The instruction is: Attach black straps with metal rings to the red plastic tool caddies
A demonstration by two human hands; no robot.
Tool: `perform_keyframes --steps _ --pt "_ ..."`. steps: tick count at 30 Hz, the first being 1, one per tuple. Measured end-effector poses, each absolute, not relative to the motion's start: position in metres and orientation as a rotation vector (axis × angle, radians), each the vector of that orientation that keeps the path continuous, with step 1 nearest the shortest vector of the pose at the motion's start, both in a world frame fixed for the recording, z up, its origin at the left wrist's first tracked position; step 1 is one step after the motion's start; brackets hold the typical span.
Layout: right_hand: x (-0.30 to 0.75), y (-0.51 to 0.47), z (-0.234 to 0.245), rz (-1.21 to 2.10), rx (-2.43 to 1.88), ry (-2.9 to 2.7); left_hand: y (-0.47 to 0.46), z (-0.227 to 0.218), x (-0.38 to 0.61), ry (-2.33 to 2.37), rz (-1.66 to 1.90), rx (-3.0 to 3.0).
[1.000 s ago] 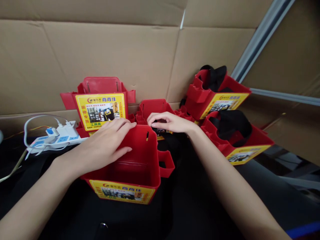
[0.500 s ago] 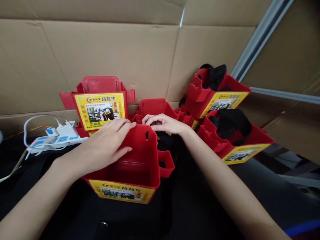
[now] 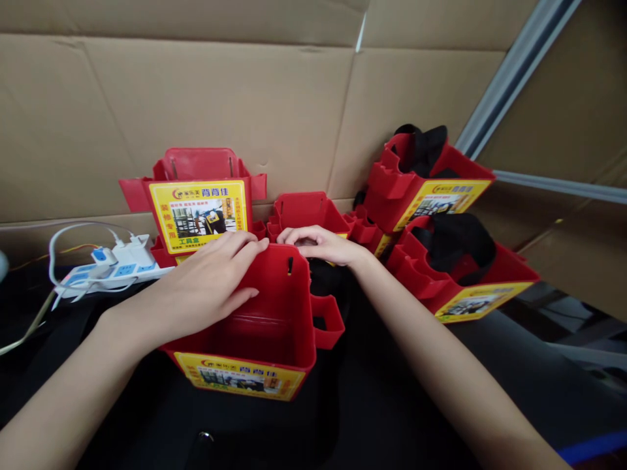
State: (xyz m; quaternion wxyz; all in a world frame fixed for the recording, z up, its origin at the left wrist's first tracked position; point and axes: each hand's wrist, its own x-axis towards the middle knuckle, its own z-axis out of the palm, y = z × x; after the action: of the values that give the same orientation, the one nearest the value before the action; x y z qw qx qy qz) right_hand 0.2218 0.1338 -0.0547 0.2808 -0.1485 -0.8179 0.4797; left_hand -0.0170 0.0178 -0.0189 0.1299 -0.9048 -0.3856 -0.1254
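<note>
Left hand (image 3: 206, 287) on red box (image 3: 281, 307) (rim)

A black surface (image 3: 372, 418) carries red boxes (image 3: 284, 307) and a white power strip (image 3: 112, 271).

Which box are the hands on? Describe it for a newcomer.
Below the cardboard wall, red boxes crowd a black surface. Take the nearest red tool box, yellow label facing you. Only it has the left hand and right hand on its far rim.
</note>
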Motion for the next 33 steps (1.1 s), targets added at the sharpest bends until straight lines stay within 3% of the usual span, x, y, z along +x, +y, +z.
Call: perform_keyframes --steps 12,33 --pt "0.218 0.135 -0.067 1.495 -0.402 -2.118 0.018 -0.019 -0.016 -1.108 -0.371 -2.606" --pt "0.215 0.133 -0.066 1.525 -0.406 -2.049 0.017 -0.018 -0.013 -1.094 -0.381 -2.609"
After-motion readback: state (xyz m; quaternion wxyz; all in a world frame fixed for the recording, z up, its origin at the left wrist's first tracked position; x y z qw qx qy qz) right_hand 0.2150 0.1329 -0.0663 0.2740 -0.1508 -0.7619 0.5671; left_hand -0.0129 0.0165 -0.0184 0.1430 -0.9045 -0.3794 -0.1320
